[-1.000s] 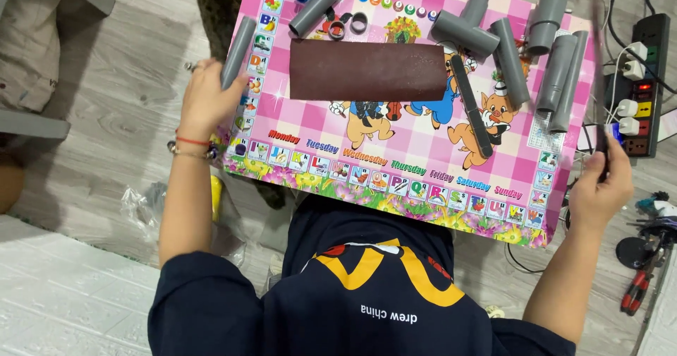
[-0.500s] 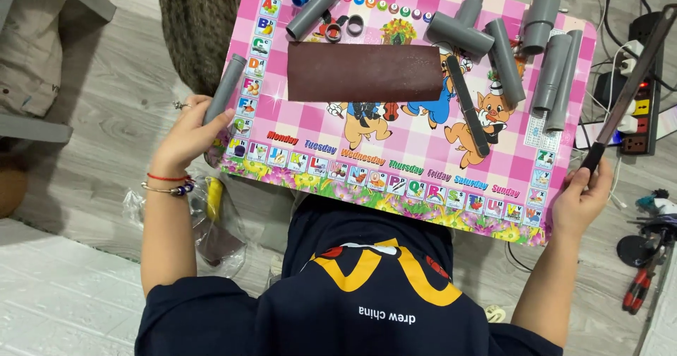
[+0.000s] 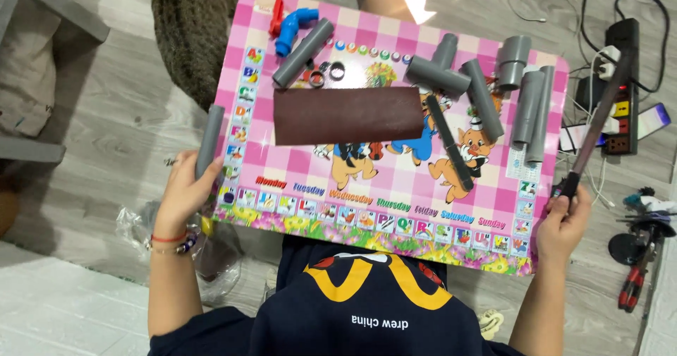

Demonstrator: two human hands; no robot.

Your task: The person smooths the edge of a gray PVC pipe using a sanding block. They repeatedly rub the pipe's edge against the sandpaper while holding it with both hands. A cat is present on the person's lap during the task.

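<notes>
Fingers of my left hand (image 3: 185,194) grip short grey plastic pipe (image 3: 209,139) | right hand (image 3: 562,218) grips long dark flat file (image 3: 596,127) | both beside pink checked desk (image 3: 395,194)

Left hand (image 3: 185,192): grey pipe (image 3: 209,139) now raised upright off the pink table (image 3: 395,186) edge. Right hand (image 3: 564,218): long file (image 3: 596,127) now lifted, angled over the power strip (image 3: 624,88).

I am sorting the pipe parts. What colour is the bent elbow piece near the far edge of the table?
The elbow piece is blue, seen best in the head view.
</notes>
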